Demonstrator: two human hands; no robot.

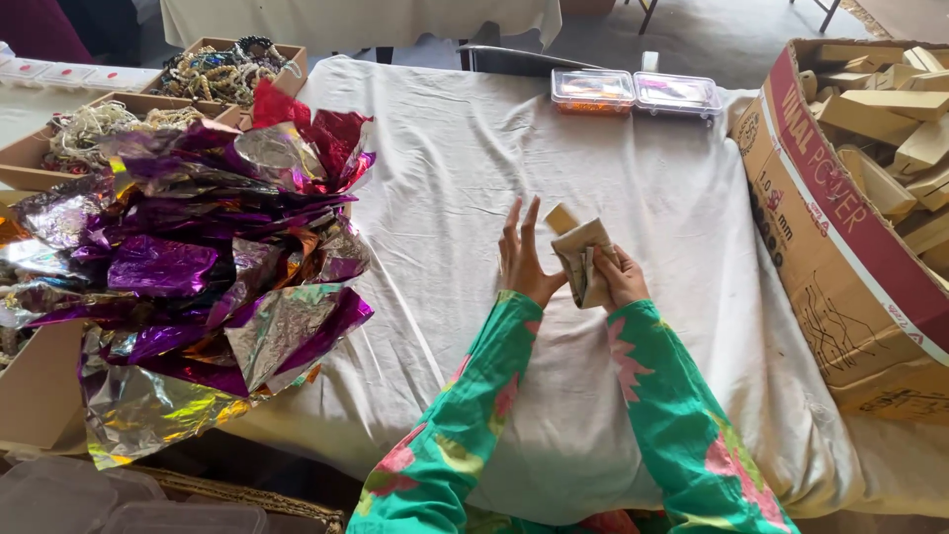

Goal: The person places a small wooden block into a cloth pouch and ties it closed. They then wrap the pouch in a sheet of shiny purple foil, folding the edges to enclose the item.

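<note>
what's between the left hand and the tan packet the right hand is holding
Nothing visible. The left hand is open with fingers spread, right beside the tan packet gripped in the right hand; only a small gap above the white cloth separates them.

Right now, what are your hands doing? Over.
Right hand grips small tan packet. Left hand open, fingers spread, thumb at packet. White cloth bare beneath. Over.
</note>
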